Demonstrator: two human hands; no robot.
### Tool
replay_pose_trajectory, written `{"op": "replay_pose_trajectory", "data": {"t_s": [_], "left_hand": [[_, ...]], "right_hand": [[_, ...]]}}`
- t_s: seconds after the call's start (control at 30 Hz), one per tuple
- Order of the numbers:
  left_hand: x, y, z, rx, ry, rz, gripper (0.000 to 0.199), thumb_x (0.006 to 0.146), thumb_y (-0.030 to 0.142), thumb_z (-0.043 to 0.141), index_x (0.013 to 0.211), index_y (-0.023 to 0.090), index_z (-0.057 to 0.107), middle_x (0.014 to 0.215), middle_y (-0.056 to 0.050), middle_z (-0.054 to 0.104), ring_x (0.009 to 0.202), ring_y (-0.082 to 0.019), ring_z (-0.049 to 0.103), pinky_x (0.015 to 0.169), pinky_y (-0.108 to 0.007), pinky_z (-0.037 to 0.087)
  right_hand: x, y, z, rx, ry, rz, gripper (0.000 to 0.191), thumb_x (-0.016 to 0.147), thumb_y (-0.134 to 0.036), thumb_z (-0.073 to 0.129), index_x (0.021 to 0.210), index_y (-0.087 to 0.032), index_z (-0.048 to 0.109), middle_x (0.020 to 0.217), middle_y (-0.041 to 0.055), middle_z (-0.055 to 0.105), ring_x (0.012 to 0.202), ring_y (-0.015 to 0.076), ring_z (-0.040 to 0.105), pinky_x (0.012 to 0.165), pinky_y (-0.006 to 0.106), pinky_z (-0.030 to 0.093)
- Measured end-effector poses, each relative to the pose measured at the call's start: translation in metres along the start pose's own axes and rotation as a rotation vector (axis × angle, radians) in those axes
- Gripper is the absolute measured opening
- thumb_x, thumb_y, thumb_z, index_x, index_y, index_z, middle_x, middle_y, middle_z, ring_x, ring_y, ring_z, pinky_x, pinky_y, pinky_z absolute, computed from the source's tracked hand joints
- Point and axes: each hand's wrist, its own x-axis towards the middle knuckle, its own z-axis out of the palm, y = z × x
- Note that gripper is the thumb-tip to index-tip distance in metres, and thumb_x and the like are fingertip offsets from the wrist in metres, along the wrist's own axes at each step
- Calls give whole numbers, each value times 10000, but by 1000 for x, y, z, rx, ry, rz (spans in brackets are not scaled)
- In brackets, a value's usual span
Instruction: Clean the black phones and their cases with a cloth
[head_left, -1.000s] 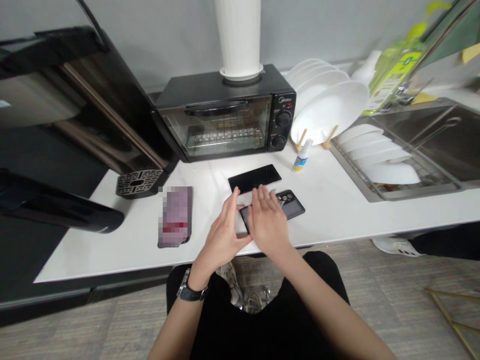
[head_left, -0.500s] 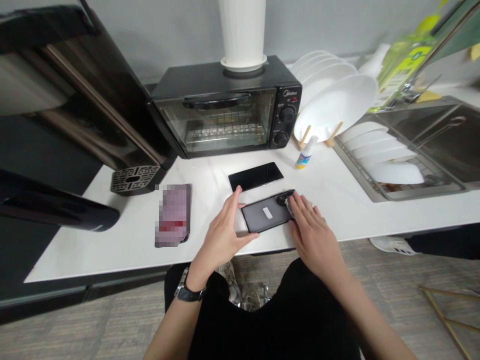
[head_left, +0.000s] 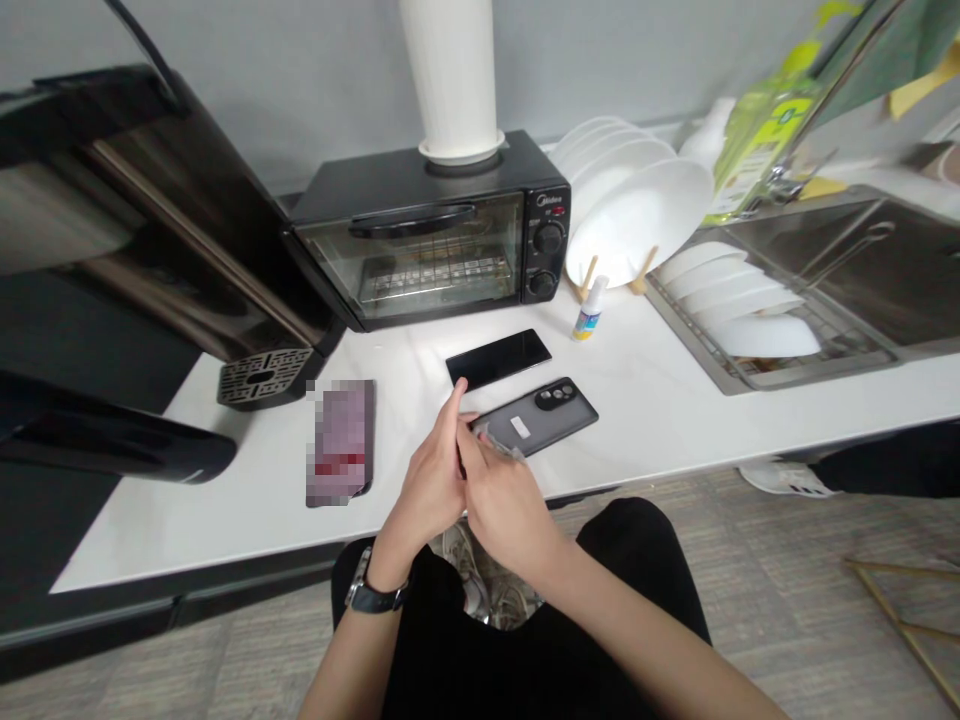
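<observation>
A grey-backed phone (head_left: 536,424) with a dark rim, a camera bump and a small white label lies back up on the white counter. My left hand (head_left: 431,475) is around its left end, fingers on the far side, steadying it. My right hand (head_left: 506,510) is closed over a crumpled pale wipe (head_left: 499,445), pressed to the phone's left end and touching my left hand. Both hands cover that end. Just beyond lies a black phone (head_left: 500,359), screen up. A small spray bottle (head_left: 589,312) stands to its right.
A toaster oven (head_left: 427,250) bears a white pot (head_left: 454,80). White plates (head_left: 645,215) stand in a rack beside the sink (head_left: 855,270). A pixelated purplish item (head_left: 341,440) lies left, near a black machine (head_left: 202,220). Another person's shoe (head_left: 780,478) shows below the counter.
My right hand has slid left with the wipe, from the camera end to the phone's left end, uncovering the camera bump. My left hand stays at the left end. The view has shifted slightly.
</observation>
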Motion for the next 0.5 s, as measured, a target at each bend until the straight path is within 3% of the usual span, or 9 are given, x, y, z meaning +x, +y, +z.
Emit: {"op": "replay_pose_trajectory", "data": {"t_s": [0.1,0.2,0.37,0.5], "left_hand": [[1,1,0,-26,3,-38,1187,825,74,715,1681,375,-51,1759,-119,224,1408,-296,564,1130,-477,529],[3,4,0,-10,-4,-44,1254,810,190,824,1674,404,-59,1749,-95,266,1399,-290,565,1169,-495,497],[5,6,-2,4,-22,-42,1283,805,291,875,1678,397,-58,1660,-79,451,1411,-299,565,1220,-527,433],[4,8,-3,13,-28,-28,1263,814,245,856,1681,386,-52,1656,-81,458,1434,-294,547,1230,-510,418]], "right_hand": [[-28,12,-3,50,27,-88,624,1003,-68,407,1617,-57,298,1567,192,548,1438,238,554,1230,476,439],[-53,42,-15,-143,83,-42,576,1064,-179,430,1632,-163,338,1661,124,431,1545,286,412,1251,589,380],[-64,91,-47,-319,167,18,407,1061,-208,481,1444,-245,615,1544,43,586,1532,342,421,1198,659,428],[-46,122,-59,-366,337,123,365,1050,-162,459,1322,-209,698,1477,77,648,1489,331,487,1193,633,449]]}}
